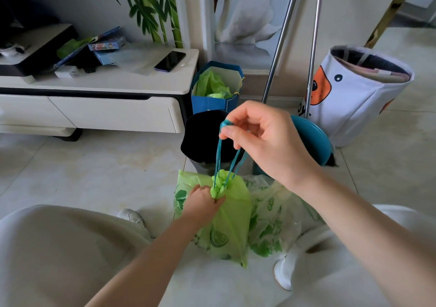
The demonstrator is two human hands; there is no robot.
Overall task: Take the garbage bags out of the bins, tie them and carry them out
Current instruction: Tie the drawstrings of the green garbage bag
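On the pale tiled floor (94,172) between our knees sits a light green drawstring garbage bag (230,224) printed with darker green lemon shapes. Our left hand (204,204) is closed around its gathered neck (218,187), pinching the bunched plastic just under the ruffle. Our right hand (262,136) is raised above it, thumb and fingers narrowed onto the teal drawstring (220,155), whose loops run taut from our fingertips down into the puckered neck. The bag's mouth is drawn shut.

Just to the right of this bag, touching it, lies a second, more see-through green-printed bag (271,219), slack and crumpled on the floor. Our white shoes (283,273) show on either side of the bags, and our light trousers (59,247) fill the lower corners.

Behind the bags stands a black bin (203,136), its inside dark so that we cannot tell what it holds. Behind that is a blue paper gift bag (213,104) with crumpled green plastic in it. To the right, partly behind our right hand, is a teal dustpan (313,136), and two metal handles (313,47) lean against the wall. Farther right stands a white fabric basket (354,99) with an orange and black cartoon print.

At left runs a low white TV cabinet (99,108), on whose top lie a dark phone (169,61), some boxes and a black device.
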